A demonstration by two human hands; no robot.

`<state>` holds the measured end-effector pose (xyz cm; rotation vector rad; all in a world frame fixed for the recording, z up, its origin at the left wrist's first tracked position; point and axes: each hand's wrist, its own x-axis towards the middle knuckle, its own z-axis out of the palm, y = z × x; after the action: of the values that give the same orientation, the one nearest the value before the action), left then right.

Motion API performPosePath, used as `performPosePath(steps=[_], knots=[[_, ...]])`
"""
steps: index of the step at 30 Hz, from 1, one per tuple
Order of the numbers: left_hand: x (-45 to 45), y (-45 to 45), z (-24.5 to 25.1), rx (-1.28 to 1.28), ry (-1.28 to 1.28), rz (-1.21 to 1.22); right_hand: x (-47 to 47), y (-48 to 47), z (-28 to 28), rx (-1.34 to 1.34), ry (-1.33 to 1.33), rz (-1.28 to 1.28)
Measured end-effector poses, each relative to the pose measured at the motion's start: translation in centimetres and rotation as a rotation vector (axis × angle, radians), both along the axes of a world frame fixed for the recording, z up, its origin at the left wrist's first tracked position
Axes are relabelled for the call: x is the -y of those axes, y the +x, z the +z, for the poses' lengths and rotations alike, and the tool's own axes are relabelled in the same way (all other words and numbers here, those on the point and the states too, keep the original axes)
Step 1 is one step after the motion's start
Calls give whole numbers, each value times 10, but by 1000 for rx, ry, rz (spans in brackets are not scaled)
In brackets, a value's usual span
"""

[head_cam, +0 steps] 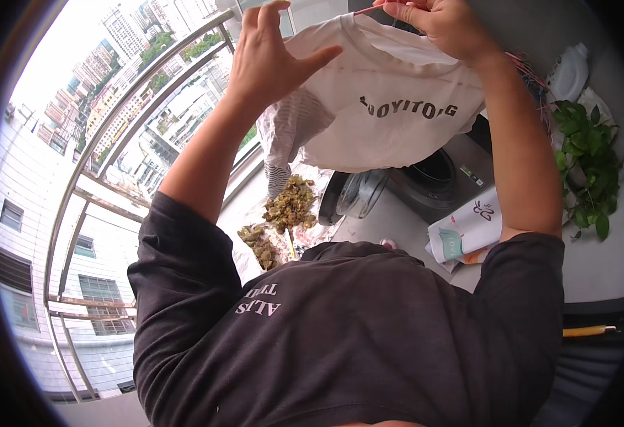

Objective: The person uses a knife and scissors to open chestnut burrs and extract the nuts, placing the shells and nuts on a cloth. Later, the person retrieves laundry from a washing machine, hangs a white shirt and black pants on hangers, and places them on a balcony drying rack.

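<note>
A white printed shirt [397, 128] with striped sleeve fabric at its left hangs spread in front of me, near the top of the view. My right hand [445, 21] is at its neckline, its fingers closed on a thin pink hanger [369, 9] that reaches into the collar. My left hand [277, 58] is raised at the shirt's left shoulder, thumb and fingers spread apart, the fingertips near the top edge. Whether the left palm touches the cloth cannot be told. The rest of the hanger is hidden by the shirt and my right hand.
Below the shirt stands a dark front-loading washing machine [450, 176] with its round door [362, 195] swung out. Dried plant matter [290, 205] lies beside it. A metal railing [104, 128] runs along the left. At right are a leafy plant [589, 160], a white jug [570, 72] and a printed bag [466, 227].
</note>
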<state>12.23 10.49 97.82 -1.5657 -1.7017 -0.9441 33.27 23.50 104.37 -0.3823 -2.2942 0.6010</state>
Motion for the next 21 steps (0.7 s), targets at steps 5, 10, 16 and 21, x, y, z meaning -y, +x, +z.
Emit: performPosePath(steps=[5, 10, 16, 21], knots=[[10, 4, -44, 402, -202, 89, -20, 30, 0, 30, -244, 1], [3, -18, -48, 566, -348, -276, -22, 49, -2, 119, -154, -263], [6, -22, -11, 463, -489, -365, -61, 98, -32, 140, -185, -111], [-10, -28, 25, 615, -738, -185, -68, 128, -38, -79, -291, -117]])
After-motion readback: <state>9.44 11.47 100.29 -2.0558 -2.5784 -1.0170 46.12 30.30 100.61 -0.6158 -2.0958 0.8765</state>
